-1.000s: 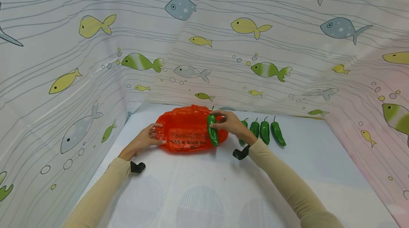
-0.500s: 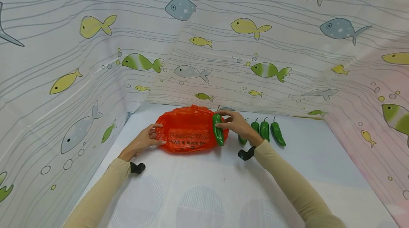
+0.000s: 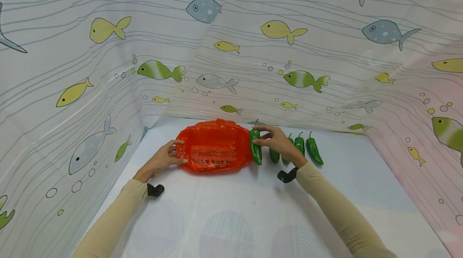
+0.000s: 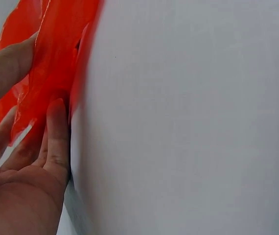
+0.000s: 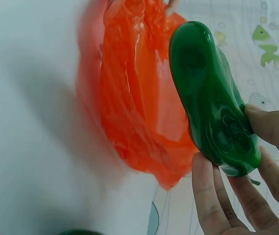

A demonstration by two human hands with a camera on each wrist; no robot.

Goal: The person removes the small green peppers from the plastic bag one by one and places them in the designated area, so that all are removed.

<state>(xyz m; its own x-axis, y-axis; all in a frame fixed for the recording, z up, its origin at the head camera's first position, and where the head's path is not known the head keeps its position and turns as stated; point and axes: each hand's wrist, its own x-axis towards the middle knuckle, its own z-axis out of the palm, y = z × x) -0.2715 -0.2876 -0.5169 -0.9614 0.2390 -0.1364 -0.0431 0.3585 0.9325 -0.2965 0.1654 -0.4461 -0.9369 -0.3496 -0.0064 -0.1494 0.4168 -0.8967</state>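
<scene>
My right hand [image 3: 278,141] pinches a glossy green chili pepper [image 3: 255,151] by its upper part, between thumb and fingers. The pepper hangs upright, stem up, overlapping the right end of an orange-red plastic bag [image 3: 213,163] in the head view. In the right wrist view the pepper [image 5: 205,93] shows its rounded tip, with the bag [image 5: 129,103] behind it. The bag lies on its side with its mouth spread open and printed text on its lower wall. My left hand [image 3: 164,156] grips the bag's left end, thumb and fingers about the red film [image 4: 56,58].
Several more green chili peppers [image 3: 314,151] lie in a row right of the bag, partly hidden by my right hand and wrist. Fish-printed sheets [image 3: 289,57] rise behind and at both sides of the white table [image 3: 231,197]. A black wrist camera [image 3: 287,175] sits on each wrist.
My right hand has moved to the right with the chili pepper, from over the bag's right part to its right end. The left hand and the bag stay in place.
</scene>
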